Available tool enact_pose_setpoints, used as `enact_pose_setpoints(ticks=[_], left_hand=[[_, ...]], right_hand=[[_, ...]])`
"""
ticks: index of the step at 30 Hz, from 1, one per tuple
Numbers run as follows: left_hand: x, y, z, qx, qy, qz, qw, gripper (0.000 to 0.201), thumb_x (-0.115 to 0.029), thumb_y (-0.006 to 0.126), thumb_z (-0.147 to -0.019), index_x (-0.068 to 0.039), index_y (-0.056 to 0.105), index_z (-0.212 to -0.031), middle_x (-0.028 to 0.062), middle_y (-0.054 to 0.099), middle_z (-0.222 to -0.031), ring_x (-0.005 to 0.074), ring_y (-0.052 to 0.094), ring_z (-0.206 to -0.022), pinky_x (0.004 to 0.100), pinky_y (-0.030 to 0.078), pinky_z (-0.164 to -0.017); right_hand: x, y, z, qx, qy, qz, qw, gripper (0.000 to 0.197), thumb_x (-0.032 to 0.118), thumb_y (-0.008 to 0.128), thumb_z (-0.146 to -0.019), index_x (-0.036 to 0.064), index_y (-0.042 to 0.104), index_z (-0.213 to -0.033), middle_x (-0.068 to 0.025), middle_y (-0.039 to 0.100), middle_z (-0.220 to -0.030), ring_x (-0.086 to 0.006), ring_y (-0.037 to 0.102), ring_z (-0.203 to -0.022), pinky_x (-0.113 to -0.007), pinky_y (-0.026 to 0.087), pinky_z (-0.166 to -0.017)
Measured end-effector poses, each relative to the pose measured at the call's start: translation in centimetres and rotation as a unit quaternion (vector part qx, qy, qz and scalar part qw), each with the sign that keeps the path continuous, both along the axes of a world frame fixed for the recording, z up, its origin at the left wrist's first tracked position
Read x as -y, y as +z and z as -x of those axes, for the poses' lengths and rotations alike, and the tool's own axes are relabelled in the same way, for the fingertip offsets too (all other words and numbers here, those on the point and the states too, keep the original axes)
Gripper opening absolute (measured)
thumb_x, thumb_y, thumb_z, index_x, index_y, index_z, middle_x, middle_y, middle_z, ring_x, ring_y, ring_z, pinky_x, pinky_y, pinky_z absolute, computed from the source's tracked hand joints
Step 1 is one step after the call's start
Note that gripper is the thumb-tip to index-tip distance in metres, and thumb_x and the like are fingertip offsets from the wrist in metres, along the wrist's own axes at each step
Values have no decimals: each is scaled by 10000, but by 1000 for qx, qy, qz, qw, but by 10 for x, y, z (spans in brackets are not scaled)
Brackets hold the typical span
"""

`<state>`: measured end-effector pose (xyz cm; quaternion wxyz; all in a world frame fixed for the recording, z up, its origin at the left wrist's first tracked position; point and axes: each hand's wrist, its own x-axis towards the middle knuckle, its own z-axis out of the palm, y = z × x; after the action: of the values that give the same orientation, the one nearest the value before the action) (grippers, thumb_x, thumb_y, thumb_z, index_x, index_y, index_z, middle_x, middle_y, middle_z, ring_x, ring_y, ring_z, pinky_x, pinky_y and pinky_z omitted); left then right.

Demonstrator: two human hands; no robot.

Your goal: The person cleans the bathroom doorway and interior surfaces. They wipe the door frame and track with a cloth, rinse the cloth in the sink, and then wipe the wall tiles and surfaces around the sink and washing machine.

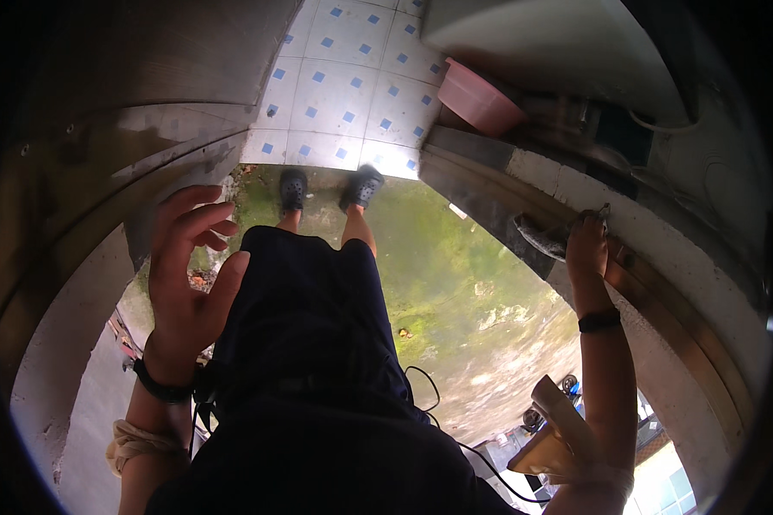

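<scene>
My left hand (189, 266) is raised in front of me on the left, fingers curved and apart, with nothing in it. Over on the right, my right hand (587, 245) is closed on a crumpled grey cloth (543, 238). Part of the cloth sticks out to the left of the fingers, and a small bit shows beyond them. The hand rests at a long brown metal strip (653, 296) that runs along a pale ledge (541, 176). The fingertips are partly hidden by the back of the hand.
A pink plastic basin (481, 99) stands ahead on the right, by the white tiled floor (343, 94) with blue diamonds. My dark clogs (365, 184) are on mossy concrete (455, 292) at the tile edge. A metal panel (180, 60) rises on the left.
</scene>
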<state>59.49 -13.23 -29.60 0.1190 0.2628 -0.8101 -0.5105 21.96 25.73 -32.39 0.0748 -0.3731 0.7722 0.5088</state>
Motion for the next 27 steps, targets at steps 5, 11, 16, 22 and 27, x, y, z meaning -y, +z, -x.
enact_pose_setpoints(ticks=[5,11,16,22,27], left_hand=[[-7,-18,-8,32,54,-14,998,382,6,607,-773,-26,526,-1145,141,457,-1235,175,574,-903,269,470,-733],[-22,-63,-21,103,95,-30,990,397,33,609,-763,-37,524,-1144,130,468,-1222,167,566,-885,267,471,-721],[-45,-112,-18,168,110,-53,978,414,47,629,-743,-48,524,-1133,112,474,-1212,165,558,-889,273,473,-702],[-69,-159,5,183,101,-94,973,434,30,665,-716,-70,538,-1119,116,477,-1196,181,558,-887,278,468,-690],[-84,-196,5,207,121,-115,964,450,40,667,-702,-72,537,-1119,118,479,-1192,188,560,-873,285,467,-691]], right_hand=[[4,-97,5,21,-126,90,988,230,171,464,-888,-6,595,-953,-157,558,-1027,-239,593,-923,-305,501,-779],[-6,-200,14,76,15,-67,995,241,165,444,-890,25,625,-964,-147,593,-1022,-235,601,-934,-313,503,-773],[-3,-272,16,119,81,-158,977,235,180,460,-880,54,648,-946,-116,607,-1011,-219,606,-918,-315,504,-745],[-21,-349,29,128,30,-105,986,234,190,480,-869,61,672,-907,-113,615,-997,-234,602,-927,-323,493,-748],[-5,-402,19,166,62,-136,975,237,196,480,-869,74,683,-859,-117,636,-961,-260,603,-929,-352,489,-736]])
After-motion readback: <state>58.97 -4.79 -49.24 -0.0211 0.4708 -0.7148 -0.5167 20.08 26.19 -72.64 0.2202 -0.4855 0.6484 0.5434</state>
